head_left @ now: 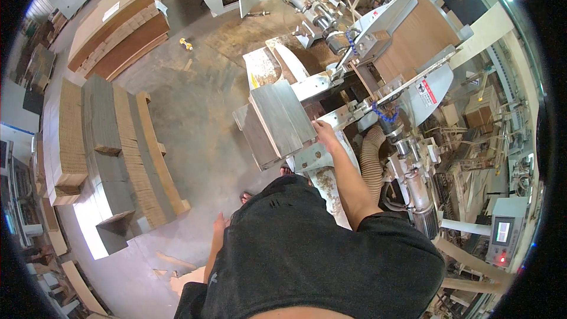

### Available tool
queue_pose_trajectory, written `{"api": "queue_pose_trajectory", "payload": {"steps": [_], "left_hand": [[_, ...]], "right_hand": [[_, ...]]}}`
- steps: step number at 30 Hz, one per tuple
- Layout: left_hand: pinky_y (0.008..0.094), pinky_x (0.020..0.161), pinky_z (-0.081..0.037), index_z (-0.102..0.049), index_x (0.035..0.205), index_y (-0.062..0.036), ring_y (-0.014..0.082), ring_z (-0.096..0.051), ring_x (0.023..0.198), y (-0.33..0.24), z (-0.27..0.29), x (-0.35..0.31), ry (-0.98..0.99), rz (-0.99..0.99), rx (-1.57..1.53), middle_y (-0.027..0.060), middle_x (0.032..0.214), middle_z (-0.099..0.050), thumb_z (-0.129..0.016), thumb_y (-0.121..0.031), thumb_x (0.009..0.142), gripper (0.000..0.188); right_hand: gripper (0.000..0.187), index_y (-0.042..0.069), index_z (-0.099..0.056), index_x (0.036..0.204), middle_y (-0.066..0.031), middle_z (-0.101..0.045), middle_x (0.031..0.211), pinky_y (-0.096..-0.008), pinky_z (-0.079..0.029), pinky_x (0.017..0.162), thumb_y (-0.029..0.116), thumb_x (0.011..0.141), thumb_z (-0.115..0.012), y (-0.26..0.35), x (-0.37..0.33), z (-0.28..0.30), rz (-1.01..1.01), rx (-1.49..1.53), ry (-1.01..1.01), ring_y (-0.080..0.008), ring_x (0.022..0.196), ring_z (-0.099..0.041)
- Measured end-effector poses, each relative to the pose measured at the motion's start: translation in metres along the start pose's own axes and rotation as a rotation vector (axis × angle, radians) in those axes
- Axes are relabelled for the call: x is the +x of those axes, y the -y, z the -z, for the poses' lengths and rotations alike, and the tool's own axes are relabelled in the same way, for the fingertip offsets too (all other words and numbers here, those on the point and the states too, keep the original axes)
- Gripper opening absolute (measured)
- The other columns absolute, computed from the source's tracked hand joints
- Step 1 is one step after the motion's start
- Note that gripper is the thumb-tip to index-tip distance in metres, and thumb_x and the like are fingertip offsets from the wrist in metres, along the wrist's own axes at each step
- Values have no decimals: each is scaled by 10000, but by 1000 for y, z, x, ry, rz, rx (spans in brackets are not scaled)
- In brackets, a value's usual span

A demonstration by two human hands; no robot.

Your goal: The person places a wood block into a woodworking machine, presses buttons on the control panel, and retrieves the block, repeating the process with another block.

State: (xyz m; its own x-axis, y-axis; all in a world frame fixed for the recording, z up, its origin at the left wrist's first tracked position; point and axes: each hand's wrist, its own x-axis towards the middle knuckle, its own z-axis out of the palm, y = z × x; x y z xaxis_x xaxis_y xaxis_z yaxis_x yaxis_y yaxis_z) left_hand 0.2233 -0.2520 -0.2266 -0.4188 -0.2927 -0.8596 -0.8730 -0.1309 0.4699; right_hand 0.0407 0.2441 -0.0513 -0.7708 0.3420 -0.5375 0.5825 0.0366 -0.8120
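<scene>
A short stack of grey wood-grain boards [283,115] lies on the machine's front end, before my body. My right hand [323,133] is at the right edge of these boards, its fingers bent around that edge. Under the stack and to its left, a brown panel [257,136] juts out. My left hand [221,224] hangs low beside my body with nothing in it, its fingers loosely stretched, and it touches no board.
The woodworking machine [354,106] carries motors, blue coiled hoses and a ribbed duct [372,162]. On the left stand long stacks of grey and brown boards [112,154], with a larger panel pile [121,30] behind. A control box [507,230] is at the right.
</scene>
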Motion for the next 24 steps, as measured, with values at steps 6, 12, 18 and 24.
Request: {"api": "queue_pose_trajectory", "payload": {"steps": [6,12,18,24], "left_hand": [[374,776,-495,-373,1240,87,304,-556,969,-39,-20,-18,74,6,7,236,1132,-513,-488,-420,870,639],[382,834,-475,-330,1280,97,315,-525,1040,-38,-40,-20,135,-147,-44,253,1199,-479,-500,-435,860,699],[366,847,-463,-331,1283,95,306,-531,1032,-61,-62,-40,127,-85,-47,245,1202,-482,-488,-440,867,696],[378,849,-465,-323,1286,95,321,-526,1042,-32,-54,-11,103,-87,-98,248,1192,-488,-520,-416,862,692]], "right_hand": [[323,22,-583,1066,-32,-592,799,-276,-409,540,273,864,-564,-15,14,1,-11,83,26,-109,597,-482],[360,-17,-567,1082,-88,-614,921,-276,-439,619,263,855,-573,-23,20,-1,77,54,55,-147,727,-540],[341,-19,-582,1056,-83,-613,920,-281,-448,620,248,845,-582,-28,29,-1,98,-21,2,-151,715,-547],[323,15,-553,1098,-30,-577,828,-252,-418,491,221,851,-579,-10,18,1,-7,84,43,-84,600,-501]]}}
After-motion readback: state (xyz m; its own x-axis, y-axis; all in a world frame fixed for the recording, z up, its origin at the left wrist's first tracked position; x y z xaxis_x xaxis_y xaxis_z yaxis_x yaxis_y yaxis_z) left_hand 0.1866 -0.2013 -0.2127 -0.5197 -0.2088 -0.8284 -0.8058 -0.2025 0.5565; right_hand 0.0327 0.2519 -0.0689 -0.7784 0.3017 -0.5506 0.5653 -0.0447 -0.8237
